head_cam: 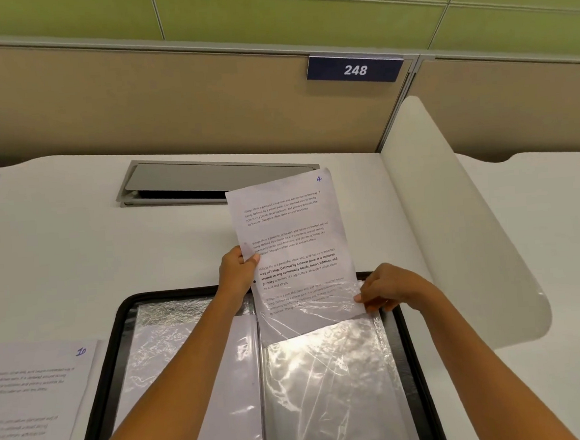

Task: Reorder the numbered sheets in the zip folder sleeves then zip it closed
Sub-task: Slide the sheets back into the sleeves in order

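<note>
Sheet 4 (291, 233) sat partly inside the right sleeve (326, 372); left hand (237, 271) pinched its edge, right hand (389, 290) gripped the sleeve mouth.

Office cubicle: beige partition (170, 101), numbered plate "248" (354, 69), white desk (61, 253) with cable hatch (210, 179)

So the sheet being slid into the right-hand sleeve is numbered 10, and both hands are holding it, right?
Not quite: the sheet in the right-hand sleeve is marked 4, as the head view shows. The sheet numbered 10 lies on the desk, left of the folder. The left hand and right hand do both hold it.
</note>
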Motion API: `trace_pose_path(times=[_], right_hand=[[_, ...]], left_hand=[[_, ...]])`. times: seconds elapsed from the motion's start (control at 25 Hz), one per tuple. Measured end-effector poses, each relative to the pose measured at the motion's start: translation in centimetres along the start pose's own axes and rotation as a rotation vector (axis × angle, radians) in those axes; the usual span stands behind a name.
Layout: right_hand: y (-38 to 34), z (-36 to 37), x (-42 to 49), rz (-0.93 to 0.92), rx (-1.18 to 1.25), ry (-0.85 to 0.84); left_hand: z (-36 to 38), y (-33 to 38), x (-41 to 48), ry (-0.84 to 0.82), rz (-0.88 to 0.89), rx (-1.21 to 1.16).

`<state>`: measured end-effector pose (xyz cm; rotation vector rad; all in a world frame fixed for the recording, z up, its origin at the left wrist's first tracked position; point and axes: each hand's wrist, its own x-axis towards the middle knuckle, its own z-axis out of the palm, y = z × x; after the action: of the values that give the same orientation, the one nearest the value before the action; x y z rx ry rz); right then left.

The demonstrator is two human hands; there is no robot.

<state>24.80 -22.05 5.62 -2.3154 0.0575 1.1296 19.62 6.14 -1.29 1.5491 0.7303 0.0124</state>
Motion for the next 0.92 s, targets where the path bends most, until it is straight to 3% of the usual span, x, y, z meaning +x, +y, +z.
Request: trace_pose_path(times=[0.2, 0.4, 0.64, 0.92], right_hand=[[1.2, 1.8, 0.4, 0.020, 0.079, 0.157], [1.2, 3.4, 0.7, -0.017, -0.166, 0.249], [1.5, 3.1, 0.8, 0.019, 0.201, 0.203], [0.3, 1.2, 1.7, -0.057, 0.334, 0.377]], left_hand=[[0.1, -0.2, 0.4, -0.044, -0.021, 0.056], [0.6, -0.2, 0.3, -0.051, -0.026, 0.036], [0.4, -0.4, 0.5, -0.129, -0.008, 0.061], [0.9, 0.0, 1.0, -0.102, -0.012, 0.136]])
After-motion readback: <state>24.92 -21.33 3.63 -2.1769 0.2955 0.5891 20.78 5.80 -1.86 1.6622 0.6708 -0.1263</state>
